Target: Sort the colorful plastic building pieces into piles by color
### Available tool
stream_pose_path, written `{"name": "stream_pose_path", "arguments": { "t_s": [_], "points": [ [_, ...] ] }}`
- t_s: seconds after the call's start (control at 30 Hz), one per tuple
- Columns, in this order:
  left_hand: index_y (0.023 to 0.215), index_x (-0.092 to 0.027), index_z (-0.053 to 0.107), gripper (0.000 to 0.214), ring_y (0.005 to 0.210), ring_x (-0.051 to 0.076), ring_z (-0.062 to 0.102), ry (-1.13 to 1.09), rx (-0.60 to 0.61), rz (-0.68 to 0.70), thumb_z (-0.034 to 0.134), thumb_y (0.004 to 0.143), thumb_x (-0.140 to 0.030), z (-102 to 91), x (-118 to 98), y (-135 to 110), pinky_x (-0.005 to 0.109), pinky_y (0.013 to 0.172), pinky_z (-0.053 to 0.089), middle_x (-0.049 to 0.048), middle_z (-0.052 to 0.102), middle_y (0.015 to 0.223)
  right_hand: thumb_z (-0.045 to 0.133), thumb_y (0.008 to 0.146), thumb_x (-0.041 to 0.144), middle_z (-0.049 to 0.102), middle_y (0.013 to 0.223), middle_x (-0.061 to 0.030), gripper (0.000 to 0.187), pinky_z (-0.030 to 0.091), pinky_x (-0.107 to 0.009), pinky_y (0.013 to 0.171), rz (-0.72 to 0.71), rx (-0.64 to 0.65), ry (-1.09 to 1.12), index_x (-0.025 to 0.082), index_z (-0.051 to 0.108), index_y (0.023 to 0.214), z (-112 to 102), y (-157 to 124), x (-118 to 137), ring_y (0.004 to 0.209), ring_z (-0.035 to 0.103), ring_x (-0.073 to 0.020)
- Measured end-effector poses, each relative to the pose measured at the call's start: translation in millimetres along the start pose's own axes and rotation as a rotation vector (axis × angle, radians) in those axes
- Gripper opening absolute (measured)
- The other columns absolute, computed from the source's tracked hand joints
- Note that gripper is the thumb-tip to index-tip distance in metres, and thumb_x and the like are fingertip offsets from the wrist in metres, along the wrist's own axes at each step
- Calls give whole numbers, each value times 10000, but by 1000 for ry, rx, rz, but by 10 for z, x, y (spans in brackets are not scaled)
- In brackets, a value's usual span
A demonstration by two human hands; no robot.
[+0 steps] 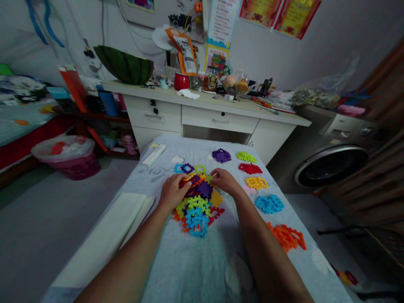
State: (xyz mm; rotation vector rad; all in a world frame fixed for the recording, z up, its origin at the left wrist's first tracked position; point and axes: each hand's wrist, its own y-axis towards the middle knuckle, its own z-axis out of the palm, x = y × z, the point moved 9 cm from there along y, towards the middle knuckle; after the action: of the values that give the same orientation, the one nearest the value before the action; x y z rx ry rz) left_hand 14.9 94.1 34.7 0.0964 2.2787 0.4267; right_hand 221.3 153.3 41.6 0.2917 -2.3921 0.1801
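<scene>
A mixed pile of notched, interlocking plastic pieces in blue, green, purple, orange, red and yellow lies on the cloth-covered table. My left hand rests at the pile's upper left, thumb and fingers apart over orange and red pieces. On the other side, my right hand has its fingertips closed at a yellow-green piece. Sorted heaps run along the right side: purple pieces, green pieces, red pieces, yellow pieces, blue pieces and orange pieces.
A white box sits at the table's far left, and a folded pale board along its left edge. Behind stands a white desk bearing a cut watermelon. A washing machine is at right, a pink bin at left.
</scene>
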Motion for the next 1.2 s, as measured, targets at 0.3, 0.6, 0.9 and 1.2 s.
{"name": "stream_pose_path", "arguments": {
  "t_s": [0.3,0.6,0.9,1.2],
  "points": [
    [1005,-240,648,252,969,218,625,2,12,-3,553,827,-389,1,-3,-2,371,886,479,37,681,1063,527,680,126,482,564,72,214,400,-186,451,213,-148,610,181,554,885,-14,-47,-308,462,473,-87],
    [1009,-238,655,263,986,224,622,3,26,-9,557,820,-392,-13,-17,4,382,906,476,43,682,1064,579,718,206,618,783,15,358,458,-216,565,179,-184,242,187,610,1073,-216,-78,-464,589,545,-103],
    [1017,-233,655,280,996,223,621,4,28,-4,552,824,-408,8,1,3,381,912,472,44,683,1078,611,691,112,659,991,-28,521,441,-221,654,97,-50,27,172,584,1207,-199,-138,-270,697,563,-111],
    [1007,-240,657,268,981,222,623,2,39,-17,547,823,-403,2,-11,1,376,893,476,38,686,1062,690,686,184,635,1132,-81,559,465,-278,798,-3,-38,-116,154,582,1234,-149,-100,-201,855,590,-161]
  ]
}}
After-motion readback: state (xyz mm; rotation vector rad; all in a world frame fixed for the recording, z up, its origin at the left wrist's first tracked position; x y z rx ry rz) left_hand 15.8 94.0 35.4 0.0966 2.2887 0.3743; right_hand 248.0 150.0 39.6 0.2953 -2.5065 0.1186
